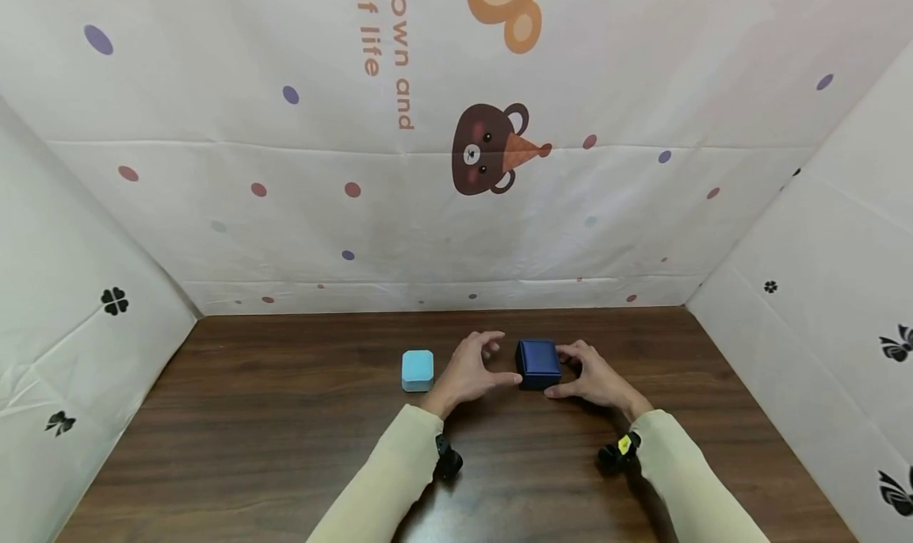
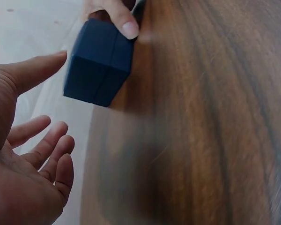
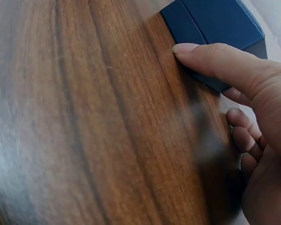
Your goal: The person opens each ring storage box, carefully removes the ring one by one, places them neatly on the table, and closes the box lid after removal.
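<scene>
A dark blue jewellery-style box with a seam round its sides sits on the wooden table, lid down. At its right side, my right hand holds it, thumb along the front face and fingers toward the back; the right wrist view shows the thumb over the seam of the blue box. My left hand is spread at the box's left, thumb and fingers apart with nothing between them. In the left wrist view its thumb points at a near corner of the box.
A small light blue box with cut corners stands left of my left hand. The brown table meets a white patterned cloth wall at the back, with more white cloth on both sides.
</scene>
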Demonstrator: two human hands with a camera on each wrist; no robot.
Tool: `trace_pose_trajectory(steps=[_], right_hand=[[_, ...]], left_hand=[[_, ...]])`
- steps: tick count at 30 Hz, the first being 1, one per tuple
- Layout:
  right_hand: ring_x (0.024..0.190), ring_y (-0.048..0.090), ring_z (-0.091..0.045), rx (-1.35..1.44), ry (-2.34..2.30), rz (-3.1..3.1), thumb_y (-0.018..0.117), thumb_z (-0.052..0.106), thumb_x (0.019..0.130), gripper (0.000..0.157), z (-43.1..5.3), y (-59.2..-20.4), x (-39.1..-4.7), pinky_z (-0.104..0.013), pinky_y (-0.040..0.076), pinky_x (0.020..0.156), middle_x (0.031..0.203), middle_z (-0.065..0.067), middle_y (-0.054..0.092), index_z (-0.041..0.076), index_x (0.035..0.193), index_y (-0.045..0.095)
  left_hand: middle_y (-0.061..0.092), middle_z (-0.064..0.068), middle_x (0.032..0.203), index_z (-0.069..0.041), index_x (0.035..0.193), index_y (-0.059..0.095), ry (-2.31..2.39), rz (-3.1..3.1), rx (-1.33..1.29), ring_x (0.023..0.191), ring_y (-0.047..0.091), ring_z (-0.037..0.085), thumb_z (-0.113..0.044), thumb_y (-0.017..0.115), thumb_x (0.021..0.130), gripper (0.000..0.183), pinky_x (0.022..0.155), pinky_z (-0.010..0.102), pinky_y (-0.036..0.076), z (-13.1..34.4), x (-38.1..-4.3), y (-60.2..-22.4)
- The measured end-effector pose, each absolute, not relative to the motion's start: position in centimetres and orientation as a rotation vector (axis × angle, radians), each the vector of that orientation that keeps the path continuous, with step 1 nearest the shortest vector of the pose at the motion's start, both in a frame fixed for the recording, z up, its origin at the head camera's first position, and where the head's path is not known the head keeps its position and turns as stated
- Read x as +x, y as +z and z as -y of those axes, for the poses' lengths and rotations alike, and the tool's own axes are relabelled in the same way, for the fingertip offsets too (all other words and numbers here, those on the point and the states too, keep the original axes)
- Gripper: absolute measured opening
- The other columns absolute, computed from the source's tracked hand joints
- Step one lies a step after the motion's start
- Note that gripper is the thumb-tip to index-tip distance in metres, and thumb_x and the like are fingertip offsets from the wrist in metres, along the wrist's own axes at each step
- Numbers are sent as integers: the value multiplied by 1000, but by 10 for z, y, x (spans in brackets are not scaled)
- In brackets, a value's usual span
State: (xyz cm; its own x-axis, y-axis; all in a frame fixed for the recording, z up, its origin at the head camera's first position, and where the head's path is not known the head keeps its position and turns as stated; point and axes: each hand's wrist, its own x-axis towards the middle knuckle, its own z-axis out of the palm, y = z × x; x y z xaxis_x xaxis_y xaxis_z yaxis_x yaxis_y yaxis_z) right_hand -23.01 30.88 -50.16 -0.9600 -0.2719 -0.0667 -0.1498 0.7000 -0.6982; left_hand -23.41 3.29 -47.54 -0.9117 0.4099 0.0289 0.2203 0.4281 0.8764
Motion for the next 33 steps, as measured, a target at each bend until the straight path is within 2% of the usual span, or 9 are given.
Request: trace_pose_trajectory(steps=[6,14,23,33], right_hand=[[108,46,-32,-323,-1152,-2717,92,32,75,84,-310,-503,-228,-49,40,90,117,-12,49,-2,142,55],[111,44,-33,-378,-1158,-2736,91,31,77,78,-310,-505,-226,-49,40,90,114,-11,49,-1,140,58],[109,42,-30,-397,-1167,-2738,90,32,78,77,-308,-505,-225,-46,36,88,113,-8,48,4,142,59],[103,41,-27,-406,-1160,-2753,91,31,77,78,-309,-506,-225,-43,34,86,111,-7,49,3,143,58]], left_hand=[[56,11,127,-9,149,51,1471,-2480,553,114,52,25,-37,90,77,86,97,46,45,-44,-236,-484],[55,10,131,-9,148,51,1445,-2527,642,117,50,28,-36,92,76,87,100,48,40,-57,-241,-492],[56,6,134,-13,142,58,1467,-2538,647,119,46,26,-34,90,79,74,104,49,35,-62,-243,-497],[55,6,137,-11,142,58,1445,-2545,647,125,45,25,-38,87,81,72,108,49,39,-66,-244,-498]])
